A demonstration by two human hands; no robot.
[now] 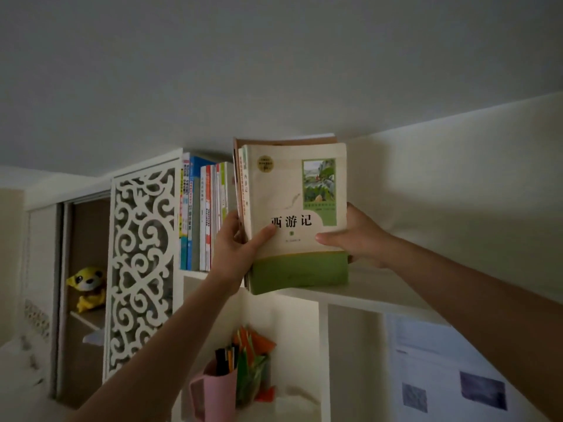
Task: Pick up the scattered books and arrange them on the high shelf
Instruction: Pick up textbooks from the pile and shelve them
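While both arms are raised, we hold a small stack of paperback books (297, 214) upright at the high shelf (380, 295), its bottom edge resting on or just above the shelf's front edge; we cannot tell which. Left hand (240, 248) grips the spine side low down, thumb across the cream-and-green front cover, fingers curled behind. Right hand (355, 236) holds the opposite edge, thumb on the cover, fingers hidden behind the stack.

Row of shelved books (204, 214) stands upright just left of our stack, at the shelf's left end beside a white fretwork panel (141, 269). Below: a pink pen cup (217, 388), a yellow plush toy (86, 287).

Judgement: several soft covers together, moderately heavy, flexible, and apt to slide against each other. Best hold is a squeeze from both sides low on the stack, so the inner books cannot slip out.
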